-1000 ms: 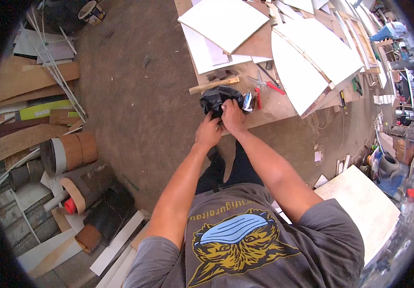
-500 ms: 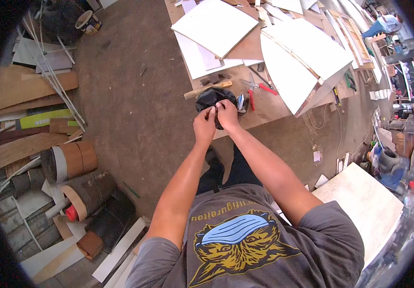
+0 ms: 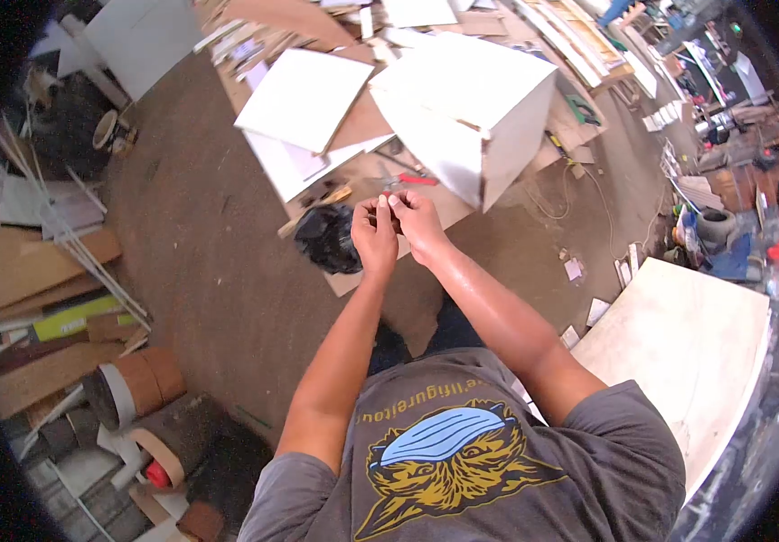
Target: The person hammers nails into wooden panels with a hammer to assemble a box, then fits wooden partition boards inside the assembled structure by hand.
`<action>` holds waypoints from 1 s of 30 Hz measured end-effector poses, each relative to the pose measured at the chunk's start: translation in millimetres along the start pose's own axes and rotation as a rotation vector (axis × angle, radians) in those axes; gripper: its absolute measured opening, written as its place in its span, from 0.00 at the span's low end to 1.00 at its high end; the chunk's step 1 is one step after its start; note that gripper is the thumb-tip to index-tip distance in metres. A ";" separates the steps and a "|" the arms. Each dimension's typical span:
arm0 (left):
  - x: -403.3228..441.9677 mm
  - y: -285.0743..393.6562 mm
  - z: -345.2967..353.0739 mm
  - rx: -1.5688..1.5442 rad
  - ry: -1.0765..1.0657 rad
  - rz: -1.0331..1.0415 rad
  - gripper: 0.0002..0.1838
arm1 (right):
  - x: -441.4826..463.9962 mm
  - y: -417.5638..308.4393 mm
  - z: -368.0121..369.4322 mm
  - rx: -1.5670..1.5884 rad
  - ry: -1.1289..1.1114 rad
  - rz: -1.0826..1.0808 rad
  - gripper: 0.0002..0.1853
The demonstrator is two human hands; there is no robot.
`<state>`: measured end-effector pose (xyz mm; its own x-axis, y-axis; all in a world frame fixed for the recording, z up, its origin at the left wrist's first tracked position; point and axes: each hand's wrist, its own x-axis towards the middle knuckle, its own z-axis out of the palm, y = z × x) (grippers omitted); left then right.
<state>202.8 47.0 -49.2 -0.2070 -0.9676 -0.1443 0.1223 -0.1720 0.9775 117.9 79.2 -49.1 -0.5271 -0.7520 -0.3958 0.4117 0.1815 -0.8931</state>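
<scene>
My left hand (image 3: 375,237) and my right hand (image 3: 417,221) meet at their fingertips above the near edge of the workbench (image 3: 344,282). Both are closed in a pinch, and whatever lies between the fingers is too small to name. Just left of my left hand sits a crumpled black plastic bag (image 3: 324,238). Behind it lies a wooden stick (image 3: 290,228). Red-handled pliers (image 3: 417,180) rest on the bench beyond my fingers.
White panels (image 3: 305,98) and a large white box-like piece (image 3: 520,135) cover much of the bench. A green-handled tool (image 3: 581,109) lies at its right. Rolled sheets (image 3: 141,384) stand at left; a pale board (image 3: 679,352) is at right.
My view has turned to the right, so the bench appears further left. Both hands have come off the black bag and are now to its right, fingertips together.
</scene>
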 end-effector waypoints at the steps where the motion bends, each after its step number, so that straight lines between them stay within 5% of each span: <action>1: -4.7 3.7 19.7 0.021 -0.010 0.021 0.15 | 0.0 -12.1 -14.4 0.020 0.015 -0.007 0.09; 16: -65.3 -47.2 360.5 -0.027 -0.286 -0.090 0.19 | 37.6 -142.9 -343.2 0.284 0.190 -0.021 0.07; 30: 31.3 -86.7 513.3 -0.010 -0.398 -0.618 0.18 | 185.8 -188.5 -457.0 0.218 0.282 0.152 0.06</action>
<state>-312.5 126.4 -59.5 -0.5774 -0.5535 -0.6002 -0.1226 -0.6681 0.7339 -397.4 194.8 -52.1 -0.6191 -0.5172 -0.5909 0.6334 0.1158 -0.7651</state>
